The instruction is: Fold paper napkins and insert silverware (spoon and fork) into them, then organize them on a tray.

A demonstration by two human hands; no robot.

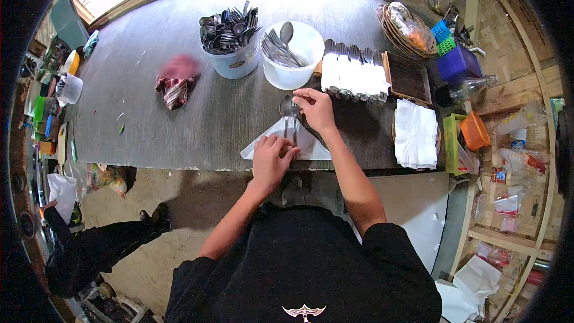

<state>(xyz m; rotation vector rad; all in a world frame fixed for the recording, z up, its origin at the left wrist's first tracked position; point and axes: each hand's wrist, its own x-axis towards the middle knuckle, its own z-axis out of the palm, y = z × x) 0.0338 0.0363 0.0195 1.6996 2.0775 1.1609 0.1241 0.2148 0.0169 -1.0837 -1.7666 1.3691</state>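
A metal spoon (285, 106) and a fork (295, 119) lie side by side on a white paper napkin (311, 140) folded into a triangle at the table's front edge. My right hand (317, 108) has its thumb and fingertips on the tine end of the fork. At the lower ends of the handles is my left hand (271, 158), its thumb and fingers bent around them; whether it grips them is not clear. Beyond my hands stands a white tub (289, 76) holding a few forks and a spoon.
A bucket (233, 66) heaped with cutlery stands left of the tub, near a crumpled red cloth (172, 89). Napkin-wrapped cutlery (354, 74) sits beside a wooden tray (408, 76). Stacked napkins (416, 134) lie at right. Another person's leg (112, 242) shows at lower left.
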